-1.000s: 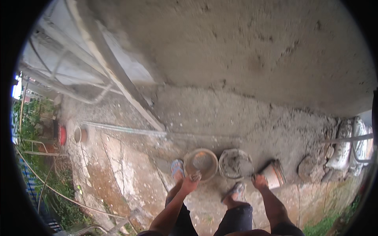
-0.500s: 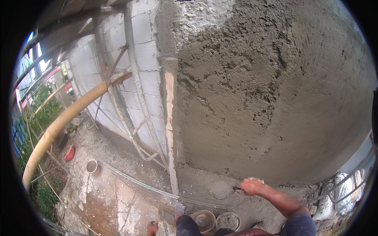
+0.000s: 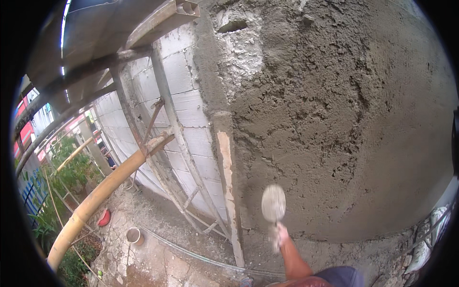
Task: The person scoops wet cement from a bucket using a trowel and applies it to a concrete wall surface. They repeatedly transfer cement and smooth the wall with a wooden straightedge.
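My right hand (image 3: 281,234) is closed round the handle of a trowel (image 3: 274,203), slightly blurred by motion. Its broad, rounded blade points upward, smeared pale grey. Behind it stands a wall coated with wet grey mortar (image 3: 311,167), rough and pitted in the middle and smoother to the right. I cannot tell whether the blade touches the mortar. A narrow upright strip (image 3: 225,162) runs down the wall's left edge. My left hand is out of the picture.
A scaffold frame (image 3: 175,129) leans along the white block wall (image 3: 189,107), with a thick bamboo pole (image 3: 100,195) reaching towards me. On the cracked ground are a small bucket (image 3: 135,236), a red object (image 3: 104,218) and a hose (image 3: 191,254). Sacks (image 3: 420,256) lie at the right.
My right hand has risen from low by the wall's foot, moving left, and the trowel blade now shows upright. The view has tilted up; my left hand and the round containers have left it.
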The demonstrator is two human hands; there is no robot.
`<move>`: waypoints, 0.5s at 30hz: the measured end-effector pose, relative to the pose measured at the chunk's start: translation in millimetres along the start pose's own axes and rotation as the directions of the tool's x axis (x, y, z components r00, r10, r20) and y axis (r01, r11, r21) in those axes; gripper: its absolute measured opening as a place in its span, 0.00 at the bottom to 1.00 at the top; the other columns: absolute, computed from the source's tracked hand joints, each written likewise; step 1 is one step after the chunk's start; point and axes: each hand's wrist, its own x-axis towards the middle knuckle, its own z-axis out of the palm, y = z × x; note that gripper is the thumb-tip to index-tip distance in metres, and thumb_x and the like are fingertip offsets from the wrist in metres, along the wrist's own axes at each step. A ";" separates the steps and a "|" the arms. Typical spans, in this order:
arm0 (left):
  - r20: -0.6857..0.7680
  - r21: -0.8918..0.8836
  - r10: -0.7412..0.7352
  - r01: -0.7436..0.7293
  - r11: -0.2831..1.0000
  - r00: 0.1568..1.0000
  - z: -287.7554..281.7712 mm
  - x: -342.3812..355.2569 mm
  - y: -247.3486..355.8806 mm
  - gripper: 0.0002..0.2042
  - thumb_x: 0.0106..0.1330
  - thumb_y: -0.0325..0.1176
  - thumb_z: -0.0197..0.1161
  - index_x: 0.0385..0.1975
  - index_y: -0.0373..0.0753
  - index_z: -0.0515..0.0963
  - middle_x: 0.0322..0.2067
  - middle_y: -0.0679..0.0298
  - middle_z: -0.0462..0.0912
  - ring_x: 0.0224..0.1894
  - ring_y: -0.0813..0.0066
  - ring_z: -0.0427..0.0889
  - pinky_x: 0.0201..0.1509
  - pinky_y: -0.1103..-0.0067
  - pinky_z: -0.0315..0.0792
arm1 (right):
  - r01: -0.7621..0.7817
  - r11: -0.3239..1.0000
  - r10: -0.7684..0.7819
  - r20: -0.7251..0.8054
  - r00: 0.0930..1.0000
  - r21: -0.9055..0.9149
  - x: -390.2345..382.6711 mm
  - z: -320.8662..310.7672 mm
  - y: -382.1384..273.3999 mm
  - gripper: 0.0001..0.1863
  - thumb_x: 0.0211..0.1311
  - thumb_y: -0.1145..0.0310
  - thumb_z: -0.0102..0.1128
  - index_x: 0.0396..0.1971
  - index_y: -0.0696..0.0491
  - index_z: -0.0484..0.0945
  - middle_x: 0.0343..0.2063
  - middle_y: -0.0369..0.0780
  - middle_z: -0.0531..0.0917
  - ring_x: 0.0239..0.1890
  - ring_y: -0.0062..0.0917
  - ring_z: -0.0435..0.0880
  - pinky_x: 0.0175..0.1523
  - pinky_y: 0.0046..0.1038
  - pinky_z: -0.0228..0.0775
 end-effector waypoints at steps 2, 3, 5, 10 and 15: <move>0.018 0.052 0.024 -0.025 0.998 1.000 7.7 5.5 0.7 0.20 0.58 0.44 0.60 0.43 0.34 0.76 0.42 0.52 0.79 0.44 0.59 0.77 0.47 0.71 0.70 | -0.004 0.998 0.024 -0.367 0.930 0.055 -154.4 -72.9 79.5 0.12 0.58 0.57 0.56 0.32 0.50 0.78 0.14 0.30 0.70 0.13 0.14 0.67 0.17 0.21 0.60; 0.027 0.097 0.043 -0.045 0.994 0.999 11.8 10.7 -2.8 0.20 0.58 0.44 0.60 0.43 0.34 0.76 0.42 0.52 0.79 0.45 0.58 0.77 0.48 0.71 0.70 | -0.151 0.988 0.144 -0.428 0.892 0.017 -194.5 -107.9 67.9 0.13 0.58 0.60 0.56 0.40 0.51 0.77 0.25 0.33 0.76 0.23 0.17 0.73 0.27 0.24 0.67; 0.046 0.246 0.063 -0.072 0.967 0.997 -1.6 -12.5 -31.6 0.21 0.58 0.45 0.61 0.43 0.34 0.76 0.43 0.51 0.79 0.46 0.57 0.77 0.49 0.70 0.69 | -0.365 0.917 0.210 -0.581 0.786 -0.163 -289.0 -154.1 32.5 0.13 0.60 0.61 0.55 0.42 0.51 0.77 0.33 0.34 0.82 0.31 0.21 0.79 0.36 0.26 0.72; 0.159 0.214 -0.030 -0.005 0.977 0.987 -22.9 -39.4 -14.9 0.14 0.64 0.37 0.54 0.44 0.35 0.74 0.37 0.59 0.80 0.37 0.69 0.78 0.45 0.75 0.72 | -0.699 -0.259 -0.099 -0.702 0.706 -0.666 -441.8 -258.9 -23.3 0.30 0.60 0.48 0.46 0.53 0.57 0.71 0.49 0.55 0.75 0.51 0.44 0.75 0.58 0.40 0.64; 0.285 0.051 0.216 -0.240 0.970 0.934 122.8 -52.1 137.9 0.14 0.68 0.32 0.49 0.49 0.31 0.71 0.45 0.56 0.77 0.48 0.71 0.75 0.53 0.78 0.67 | -0.921 -0.275 -0.389 -0.844 0.370 -0.277 -570.1 -427.0 103.3 0.17 0.59 0.63 0.51 0.42 0.61 0.69 0.39 0.53 0.77 0.41 0.45 0.79 0.43 0.44 0.73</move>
